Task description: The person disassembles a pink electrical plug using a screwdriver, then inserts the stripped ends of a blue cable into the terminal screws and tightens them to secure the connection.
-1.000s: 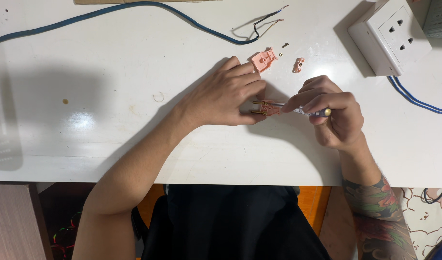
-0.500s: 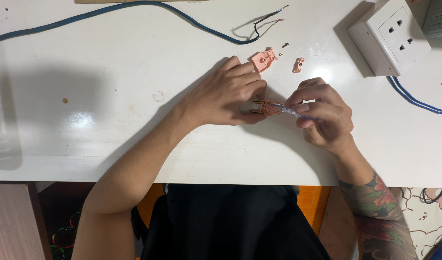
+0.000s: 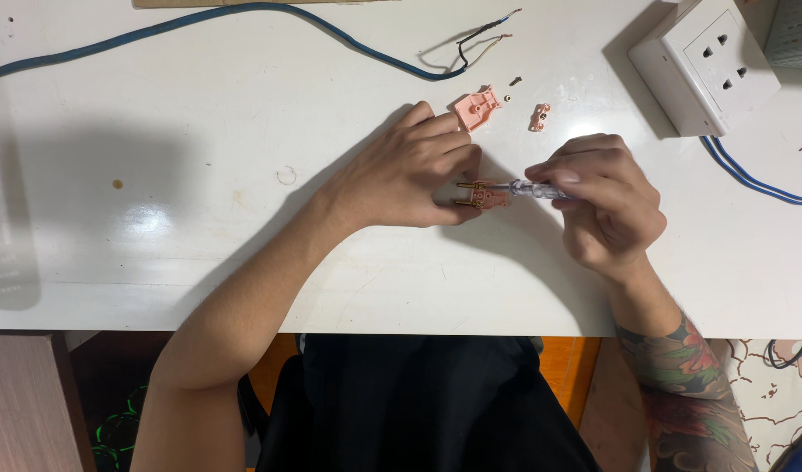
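Your left hand (image 3: 410,170) pins a pink plug half (image 3: 481,194), brass prongs showing, on the white counter (image 3: 156,131). Your right hand (image 3: 606,197) pinches a clear-handled screwdriver (image 3: 534,188), its tip in the plug.

A small pink plug body (image 3: 481,194) with brass pins pointing left lies flat near the table's middle; a clear-handled screwdriver (image 3: 541,188) lies level, tip on its right end.
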